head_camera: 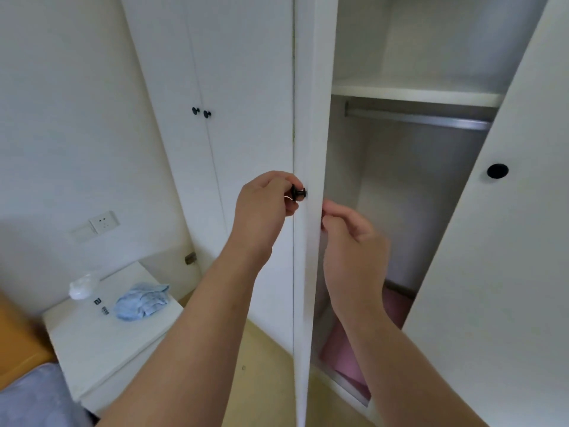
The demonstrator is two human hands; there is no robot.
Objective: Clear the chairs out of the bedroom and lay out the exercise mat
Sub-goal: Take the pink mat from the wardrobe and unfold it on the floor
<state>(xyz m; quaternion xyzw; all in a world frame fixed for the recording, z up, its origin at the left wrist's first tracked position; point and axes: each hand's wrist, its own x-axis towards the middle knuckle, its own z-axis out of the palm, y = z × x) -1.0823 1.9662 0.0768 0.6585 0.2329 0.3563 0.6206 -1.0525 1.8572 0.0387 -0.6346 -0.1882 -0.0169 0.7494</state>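
I stand at a white wardrobe with its two middle doors swung out. My left hand (264, 201) pinches the black knob (299, 192) of the left door (303, 272), seen edge-on. My right hand (354, 241) is just inside, fingers curled behind that door's edge, a little blurred. A pink mat (348, 359) lies on the wardrobe floor, partly hidden by my right forearm. No chair is in view.
The right door (492, 272) with a black knob (497, 171) stands open at the right. Inside are a shelf (415, 90) and a hanging rail (418, 117). A white nightstand (101, 334) with a blue cloth (141, 300) is at lower left, beside a bed corner.
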